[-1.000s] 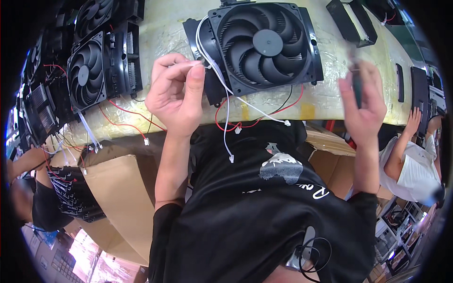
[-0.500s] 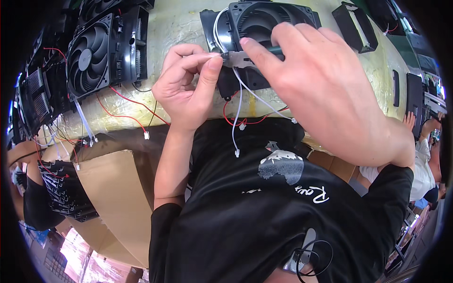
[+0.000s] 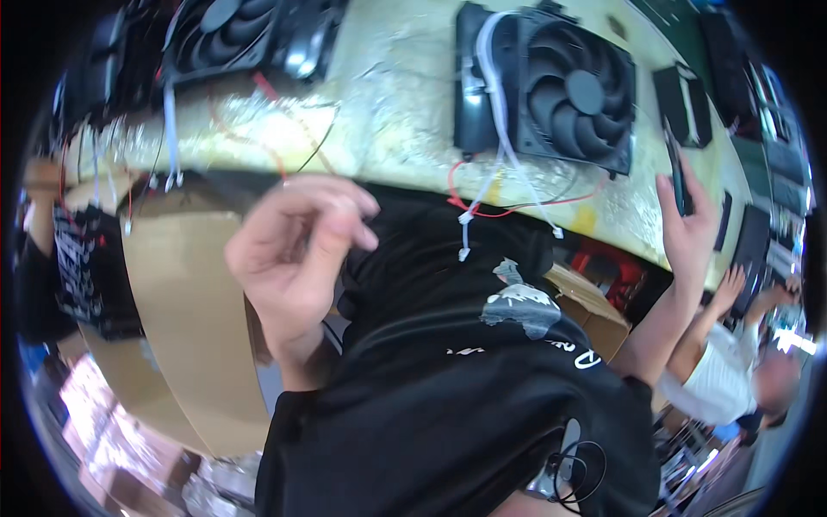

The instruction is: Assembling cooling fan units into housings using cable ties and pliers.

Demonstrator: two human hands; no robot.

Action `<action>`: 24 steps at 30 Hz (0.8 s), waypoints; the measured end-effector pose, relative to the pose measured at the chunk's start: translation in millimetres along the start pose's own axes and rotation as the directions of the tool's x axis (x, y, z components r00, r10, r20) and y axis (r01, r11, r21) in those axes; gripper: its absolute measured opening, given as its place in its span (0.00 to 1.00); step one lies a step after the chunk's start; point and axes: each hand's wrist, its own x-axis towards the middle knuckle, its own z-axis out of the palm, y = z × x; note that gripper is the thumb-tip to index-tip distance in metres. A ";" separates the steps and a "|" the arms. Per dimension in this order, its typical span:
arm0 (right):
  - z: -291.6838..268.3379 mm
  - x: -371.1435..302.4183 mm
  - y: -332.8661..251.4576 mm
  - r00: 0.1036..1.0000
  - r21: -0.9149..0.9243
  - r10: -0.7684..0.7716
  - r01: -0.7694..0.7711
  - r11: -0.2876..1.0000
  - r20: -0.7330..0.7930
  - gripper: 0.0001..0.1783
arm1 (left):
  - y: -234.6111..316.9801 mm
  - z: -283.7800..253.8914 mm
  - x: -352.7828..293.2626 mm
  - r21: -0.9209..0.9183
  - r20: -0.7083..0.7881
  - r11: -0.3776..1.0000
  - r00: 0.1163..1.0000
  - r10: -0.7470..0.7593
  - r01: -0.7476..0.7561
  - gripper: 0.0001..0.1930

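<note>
Dark green, as far as we can tell, is the hand tool [image 3: 677,177] that our right hand [image 3: 692,231] grips, with its tip pointing to the far side. Our left hand [image 3: 297,258] is up off to the left, near our body, with the fingers curled in by the thumb. It is blurry, so we cannot tell if it pinches some tiny thing. Half a second ago, both hands were close together at the white wires [image 3: 495,77], with the tool right by our left fingers. Now they are far apart, and nothing of ours touches the wires. We think that means the little job with the tool at that spot is over. The black fan [image 3: 579,96] lies between our hands, a bit to the far side, on the table [image 3: 388,116] with its shiny clear wrap. The white wires lie in a bunch along its left side, and their small plugs hang over the near edge, with a red wire [image 3: 508,210] close by. To the right of the fan is a black boxy part [image 3: 682,105]. Far to the left sits another fan [image 3: 226,39], and on the near left stands a cardboard box [image 3: 191,319].
</note>
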 end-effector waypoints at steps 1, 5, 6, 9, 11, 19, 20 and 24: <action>1.5 -1.9 27.1 0.974 -0.077 0.220 -0.215 0.974 0.053 0.25 | -1.1 -16.8 -8.8 0.051 0.134 0.992 0.983 -0.124 0.119 0.03; 41.5 -1.2 88.6 0.985 -0.201 0.025 -0.060 0.978 -0.172 0.28 | -52.0 -74.2 -36.1 0.433 0.054 0.699 0.758 -0.650 0.569 0.04; 42.7 6.1 79.5 0.986 -0.182 0.012 -0.043 0.982 -0.168 0.28 | -70.9 -87.3 -42.2 0.427 -0.041 0.699 0.785 -0.619 0.574 0.04; 32.5 26.8 48.4 0.976 0.257 0.080 -0.025 0.966 -0.203 0.30 | -119.3 -104.0 -39.9 0.214 -0.275 0.734 0.760 -0.589 0.645 0.05; 37.6 45.3 35.6 0.887 0.738 0.225 -0.460 0.494 0.403 0.22 | -174.2 -119.3 -38.4 0.378 -0.356 0.715 0.805 -0.475 0.589 0.07; 21.5 83.0 -66.9 0.675 0.549 0.084 -0.660 0.512 0.733 0.25 | -311.8 -158.9 -27.6 0.889 -0.211 0.419 0.977 0.018 0.185 0.08; 16.5 80.9 -64.1 0.707 0.579 0.098 -0.644 0.500 0.701 0.26 | -297.7 -141.8 -13.8 0.915 -0.150 0.387 0.986 0.069 0.112 0.08; 10.0 84.8 -66.8 0.732 0.683 0.092 -0.668 0.296 0.676 0.25 | -241.2 -119.0 -12.5 0.759 -0.292 0.562 0.943 -0.158 0.329 0.10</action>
